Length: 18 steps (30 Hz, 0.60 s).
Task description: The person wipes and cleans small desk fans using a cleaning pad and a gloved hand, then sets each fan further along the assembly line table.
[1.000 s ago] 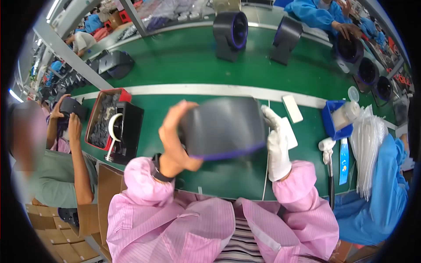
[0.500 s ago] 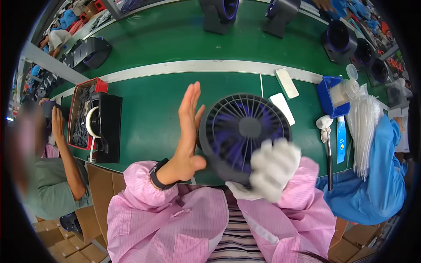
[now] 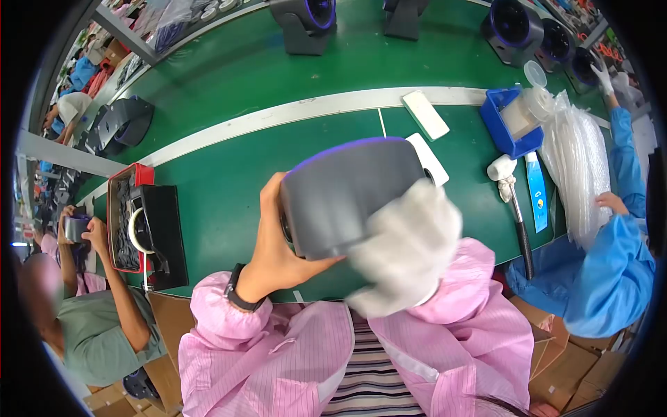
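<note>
A dark grey fan [image 3: 354,198] is held up over the green table, its smooth curved outer side facing me and a purple rim along its top. My left hand [image 3: 271,240], bare with a black band at the wrist, grips the fan's left side, thumb along the lower edge. My right hand [image 3: 410,247], in a white glove, is in front of the fan's lower right. Motion blurs its fingers, so whether they grip the fan is unclear. Behind the fan, a white block [image 3: 428,160] is partly covered; another white block [image 3: 425,115] lies farther back.
At left stand a red bin [image 3: 124,229] of dark parts and a black tape dispenser [image 3: 167,240]. On the right are a blue bin [image 3: 514,142], a mallet [image 3: 517,222], a blue-handled tool [image 3: 536,191] and plastic sleeves [image 3: 577,167]. Several fans line the back; co-workers sit both sides.
The fan has turned from its grille side to its curved outer side. My left hand has gone from open beside it to gripping it. The view has shifted slightly.
</note>
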Tool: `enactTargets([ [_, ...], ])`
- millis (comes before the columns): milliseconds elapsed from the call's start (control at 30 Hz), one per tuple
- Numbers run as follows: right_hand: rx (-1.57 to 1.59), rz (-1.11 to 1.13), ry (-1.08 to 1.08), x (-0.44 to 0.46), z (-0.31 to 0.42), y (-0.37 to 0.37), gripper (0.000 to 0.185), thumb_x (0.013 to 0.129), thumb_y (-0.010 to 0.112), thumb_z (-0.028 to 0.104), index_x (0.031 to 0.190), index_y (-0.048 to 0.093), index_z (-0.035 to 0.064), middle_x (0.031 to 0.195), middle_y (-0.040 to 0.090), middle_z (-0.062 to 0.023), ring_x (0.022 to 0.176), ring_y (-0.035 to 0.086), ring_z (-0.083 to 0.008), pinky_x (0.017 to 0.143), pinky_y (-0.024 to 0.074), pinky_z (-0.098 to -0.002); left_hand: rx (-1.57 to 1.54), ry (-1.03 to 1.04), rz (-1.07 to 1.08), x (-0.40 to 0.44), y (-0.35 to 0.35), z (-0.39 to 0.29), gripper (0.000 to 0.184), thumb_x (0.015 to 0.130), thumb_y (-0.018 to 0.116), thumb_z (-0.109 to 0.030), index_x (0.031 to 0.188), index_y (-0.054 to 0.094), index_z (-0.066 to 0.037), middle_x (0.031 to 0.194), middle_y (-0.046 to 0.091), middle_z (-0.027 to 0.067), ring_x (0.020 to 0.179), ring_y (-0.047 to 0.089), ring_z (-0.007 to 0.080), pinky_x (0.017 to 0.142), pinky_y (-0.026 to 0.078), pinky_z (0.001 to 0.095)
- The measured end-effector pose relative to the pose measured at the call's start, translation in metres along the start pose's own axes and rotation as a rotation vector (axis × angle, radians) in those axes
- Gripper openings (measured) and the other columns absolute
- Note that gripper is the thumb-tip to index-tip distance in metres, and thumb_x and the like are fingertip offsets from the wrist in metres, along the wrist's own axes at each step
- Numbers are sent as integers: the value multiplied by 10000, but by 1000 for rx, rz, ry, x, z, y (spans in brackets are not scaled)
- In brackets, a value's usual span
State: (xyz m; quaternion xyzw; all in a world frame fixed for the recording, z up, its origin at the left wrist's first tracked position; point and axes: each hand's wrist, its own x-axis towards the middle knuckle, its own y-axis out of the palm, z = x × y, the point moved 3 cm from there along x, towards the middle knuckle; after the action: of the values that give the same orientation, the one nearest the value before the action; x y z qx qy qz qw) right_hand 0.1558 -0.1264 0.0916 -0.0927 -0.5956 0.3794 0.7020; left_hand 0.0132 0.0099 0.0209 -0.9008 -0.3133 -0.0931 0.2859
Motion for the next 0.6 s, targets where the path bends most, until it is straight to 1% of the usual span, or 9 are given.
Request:
enactTargets([
  [33,39,3,-154,-7,15,19,364,705,706,343,804,628,2,869,631,-156,722,597,-290,632,468,-384,27,107,-21,1,3,3,1102,593,944,-243,1433,265,-24,1375,451,216,1299,463,368,1057,394,465],
  [67,33,-3,-255,-19,25,30,340,717,704,316,830,653,0,900,652,-160,760,618,-278,658,484,-370,-51,336,-53,9,6,9,1035,601,930,-204,1409,302,-58,1355,471,239,1261,501,402,1035,417,500],
  [133,-25,-26,-396,-26,40,40,297,738,700,269,867,694,1,956,685,-168,828,653,-254,690,505,-344,53,500,-127,11,6,17,1028,591,925,-175,1414,313,-105,1334,494,242,1229,524,437,1022,428,524],
  [167,85,15,-396,-30,35,25,289,648,706,256,834,690,36,920,682,-141,841,663,-245,650,486,-327,54,484,-140,11,6,17,1027,590,924,-168,1416,316,-114,1329,501,239,1226,526,441,1019,432,520],
  [267,-115,86,43,12,5,-24,304,460,628,216,736,607,90,824,594,-72,741,611,-245,538,391,-362,40,442,-165,9,11,12,1039,588,923,-155,1427,310,-136,1334,499,239,1237,517,445,1009,446,506],
  [300,-34,94,209,17,-13,-23,333,458,671,195,757,579,83,826,557,-79,747,586,-266,548,374,-389,31,445,-153,10,11,14,1052,589,926,-157,1434,298,-139,1350,482,244,1255,503,440,1006,451,501],
  [367,54,-110,247,25,-20,-14,422,565,751,108,958,619,33,949,608,-130,877,605,-335,705,469,-409,9,422,-106,12,11,13,1102,600,929,-167,1450,228,-147,1385,429,262,1278,478,423,1018,446,497],
  [467,228,-129,212,24,-41,1,452,680,761,83,1102,617,10,1090,623,-175,986,611,-380,854,493,-421,-21,340,-30,11,9,10,1180,620,927,-183,1469,107,-154,1430,353,287,1289,457,397,1052,422,500],
  [600,628,-186,675,-21,-84,24,442,759,684,14,1189,594,-34,1210,617,-216,1090,613,-370,930,488,-408,-26,336,-30,12,9,19,1163,640,913,-197,1468,98,-149,1437,353,284,1283,458,397,1071,390,509],
])
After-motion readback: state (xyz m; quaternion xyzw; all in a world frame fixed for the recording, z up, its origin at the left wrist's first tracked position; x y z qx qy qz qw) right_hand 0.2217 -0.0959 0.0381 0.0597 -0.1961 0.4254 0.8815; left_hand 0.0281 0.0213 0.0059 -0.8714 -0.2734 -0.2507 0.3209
